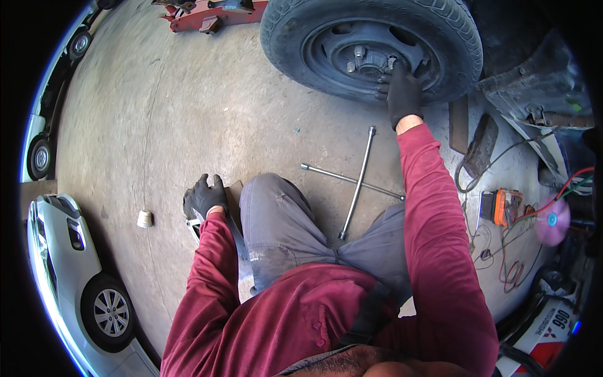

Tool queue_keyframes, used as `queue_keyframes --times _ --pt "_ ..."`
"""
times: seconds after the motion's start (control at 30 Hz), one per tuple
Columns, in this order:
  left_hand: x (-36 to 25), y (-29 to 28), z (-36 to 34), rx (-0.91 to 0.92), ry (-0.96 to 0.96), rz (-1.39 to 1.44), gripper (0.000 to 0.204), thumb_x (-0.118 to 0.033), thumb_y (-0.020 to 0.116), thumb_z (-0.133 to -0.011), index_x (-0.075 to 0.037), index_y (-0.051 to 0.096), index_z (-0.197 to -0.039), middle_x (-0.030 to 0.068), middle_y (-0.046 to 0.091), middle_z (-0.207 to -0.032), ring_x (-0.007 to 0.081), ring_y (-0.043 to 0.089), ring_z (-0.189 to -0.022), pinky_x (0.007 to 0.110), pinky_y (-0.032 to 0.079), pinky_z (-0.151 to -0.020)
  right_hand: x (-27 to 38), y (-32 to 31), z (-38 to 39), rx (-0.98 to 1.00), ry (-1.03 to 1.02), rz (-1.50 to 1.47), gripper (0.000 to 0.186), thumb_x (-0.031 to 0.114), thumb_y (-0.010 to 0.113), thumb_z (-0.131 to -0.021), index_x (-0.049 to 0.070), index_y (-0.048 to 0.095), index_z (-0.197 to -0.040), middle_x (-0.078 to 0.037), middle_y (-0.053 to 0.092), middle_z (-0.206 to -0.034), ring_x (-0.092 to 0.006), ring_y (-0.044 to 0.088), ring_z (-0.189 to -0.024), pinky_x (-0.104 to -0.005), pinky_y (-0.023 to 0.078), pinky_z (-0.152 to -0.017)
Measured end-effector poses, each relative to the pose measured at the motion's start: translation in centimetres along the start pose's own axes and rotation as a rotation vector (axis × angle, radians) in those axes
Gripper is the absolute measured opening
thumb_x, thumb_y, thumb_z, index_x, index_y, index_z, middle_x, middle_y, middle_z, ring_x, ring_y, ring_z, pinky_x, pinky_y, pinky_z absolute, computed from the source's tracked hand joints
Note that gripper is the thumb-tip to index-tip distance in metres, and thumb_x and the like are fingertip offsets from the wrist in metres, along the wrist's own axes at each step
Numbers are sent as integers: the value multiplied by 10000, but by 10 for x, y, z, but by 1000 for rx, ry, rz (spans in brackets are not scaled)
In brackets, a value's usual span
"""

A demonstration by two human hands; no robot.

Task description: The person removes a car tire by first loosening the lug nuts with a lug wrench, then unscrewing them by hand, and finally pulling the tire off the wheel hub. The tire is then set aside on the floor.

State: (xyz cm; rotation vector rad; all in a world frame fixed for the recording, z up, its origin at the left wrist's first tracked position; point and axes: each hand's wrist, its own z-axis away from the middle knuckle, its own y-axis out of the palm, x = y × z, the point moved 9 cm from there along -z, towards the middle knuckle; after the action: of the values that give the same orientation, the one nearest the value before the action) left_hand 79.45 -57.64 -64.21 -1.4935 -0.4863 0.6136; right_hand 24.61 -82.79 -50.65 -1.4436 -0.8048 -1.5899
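Wheel (370, 60): dark steel disc with tyre (282, 38), at the far side of the concrete floor (188, 119), right of centre, bolt face toward the person.
Lug nuts (359, 51): two left of the hub centre; a third on the right, at the right hand's fingertips; tightness cannot be told.
Right hand (403, 94): black glove, arm stretched far; fingers bent and close together at the right-hand nut; whether pinching or merely touching, cannot tell.
Left hand (206, 196): black glove, beside the left knee (267, 188); fingers spread, half curled above a pale-edged object (194, 227), mostly hidden; any hold on it cannot be told.
Four-way lug wrench (356, 183): bright metal, on the floor between person and wheel, apart from both hands.
Orange-and-black box (507, 207): right, with loose cables (514, 273) nearer.
Hazard, nut: gloved fingertips could drop it or set it crooked, should it be turned askew.
Hazard, wheel: could shift toward the person under an uneven push; its support is not visible.
Hazard, wrench: could trip or roll underfoot if stepped on.
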Motion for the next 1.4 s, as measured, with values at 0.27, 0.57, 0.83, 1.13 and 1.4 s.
queue_keyframes --times 0.27,0.57,0.83,1.13,1.4 --pt "0 -2 1 -3 -16 6 568 -523 588 -946 -117 708 -1324 180 715 -1292 367 615 -1254 461 423 -1114 -10 2 -9 20 -7 -44 486 422 628 -956 -38 738 -845 -125 696 -701 -224 660 -612 -370 502 -634" --pt "-2 -4 2 -8 -10 -35 563 -523 586 -946 -120 711 -1318 176 718 -1288 366 610 -1258 461 407 -1125 4 0 -6 2 -158 149 386 357 650 -983 -23 712 -1007 -41 658 -772 -112 626 -662 -296 498 -564" --pt "-2 -2 2 3 -21 -8 560 -526 587 -945 -126 710 -1317 163 716 -1295 359 604 -1264 469 401 -1130 14 -1 3 -9 -229 23 398 365 654 -973 -26 724 -958 -81 700 -766 -160 617 -631 -340 474 -585" --pt "2 3 0 12 -24 -24 564 -534 578 -951 -135 705 -1329 164 712 -1304 355 602 -1273 461 398 -1134 18 -2 5 4 -216 40 418 405 655 -980 -5 698 -918 -30 658 -720 -131 601 -590 -282 473 -557" --pt "1 2 0 3 -19 -16 574 -541 570 -952 -138 701 -1340 167 705 -1318 352 598 -1281 460 389 -1143 4 -1 2 91 -21 -53 342 365 696 -983 32 694 -1056 -36 683 -885 -136 661 -709 -284 542 -597"
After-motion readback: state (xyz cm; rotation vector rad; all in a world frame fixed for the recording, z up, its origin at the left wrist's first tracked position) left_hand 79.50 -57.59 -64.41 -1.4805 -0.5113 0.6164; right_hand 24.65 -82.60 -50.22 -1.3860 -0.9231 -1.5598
